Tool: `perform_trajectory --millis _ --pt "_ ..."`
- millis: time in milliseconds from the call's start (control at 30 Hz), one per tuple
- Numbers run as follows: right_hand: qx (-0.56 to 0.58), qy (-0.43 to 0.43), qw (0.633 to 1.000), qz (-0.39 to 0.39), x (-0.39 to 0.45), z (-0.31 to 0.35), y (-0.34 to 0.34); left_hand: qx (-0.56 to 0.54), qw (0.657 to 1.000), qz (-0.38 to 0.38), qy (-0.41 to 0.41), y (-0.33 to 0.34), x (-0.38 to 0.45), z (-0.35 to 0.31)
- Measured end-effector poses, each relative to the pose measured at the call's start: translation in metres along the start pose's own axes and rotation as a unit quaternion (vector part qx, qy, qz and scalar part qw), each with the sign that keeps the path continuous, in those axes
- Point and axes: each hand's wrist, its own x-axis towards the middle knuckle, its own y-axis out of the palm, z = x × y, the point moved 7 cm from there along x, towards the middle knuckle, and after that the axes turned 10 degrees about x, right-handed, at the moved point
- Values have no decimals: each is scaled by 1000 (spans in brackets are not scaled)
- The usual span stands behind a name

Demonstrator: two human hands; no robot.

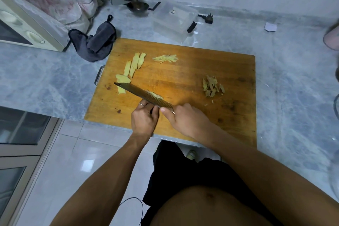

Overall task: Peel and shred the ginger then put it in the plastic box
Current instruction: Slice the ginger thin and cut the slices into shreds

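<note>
Pale ginger slices on board, shreds behind, clear plastic box empty

I am reaching both bare forearms forward and inward, so my hands are meeting close together; my left hand, a thin ring on one finger, is curling its fingers at the knife's near end; my right hand is gripping the handle, thumb pointing left toward the other hand.

Scene is lit evenly and softly, somewhat dim, with a cool cast. The cutting board is rendered sharp; only faint shadows are thrown on it. Glare patches are seen on floor tiles below it. Strong wide-angle bending and blur are noted toward frame edges.
</note>
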Motion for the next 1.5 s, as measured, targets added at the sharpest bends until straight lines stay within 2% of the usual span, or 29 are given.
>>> perform_trajectory --millis 567,867,1234,1501 --pt "7 35 999 20 2 -8 -4 -16 1000 -9 -11 0 1 0" --pt "-13 18 1000 10 6 -3 0 -5 1000 4 -7 2 0 4" --pt "20 34 999 34 -4 -9 -9 -18 1000 -7 -12 2 1 3" --pt "12 49 999 14 1 -7 -1 -18 1000 -9 -12 -2 1 0"
